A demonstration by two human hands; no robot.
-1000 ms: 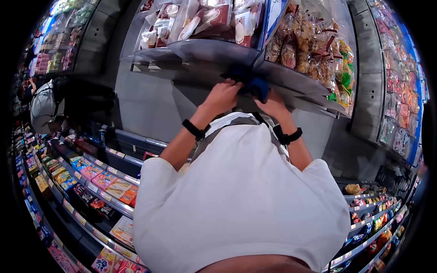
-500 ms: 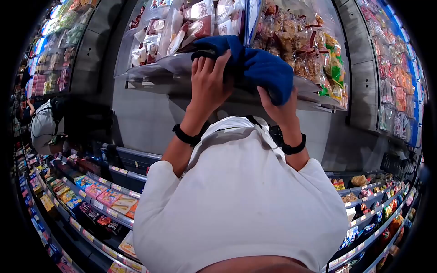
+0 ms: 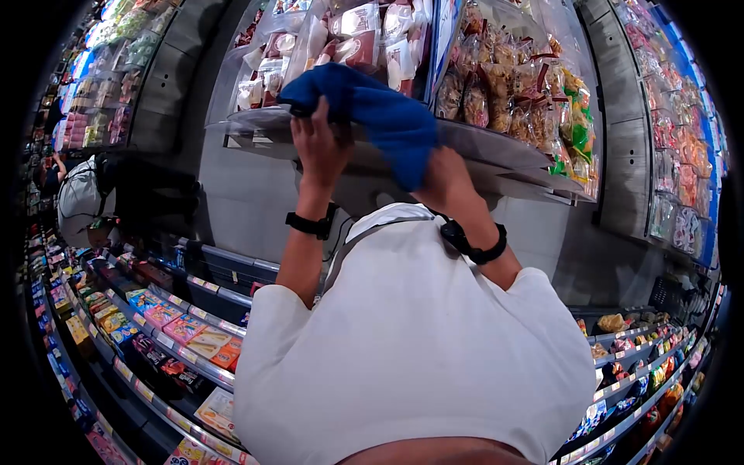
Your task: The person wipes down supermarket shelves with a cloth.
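A bunched blue cloth stretches between my two hands, above the front edge of a clear display bin. My left hand has its fingers closed around the cloth's left end, where a small black part shows. At the lower right end, my right hand grips the cloth; motion blurs its fingers. Behind the cloth lie white-and-maroon packets in the bin. Clear bags of brown snacks fill the compartment to the right. Each of my wrists has a black band.
A clear plastic bin lip runs along the display front. Green-and-yellow packets sit at its right end. Shelves with boxed snacks stand near me at lower left, more shelves at lower right. A person with a light backpack is at far left.
Both hands and the blue cloth have moved left. My right hand has come inward and slightly down, and the cloth now hangs at a slant. The view has shifted slightly.
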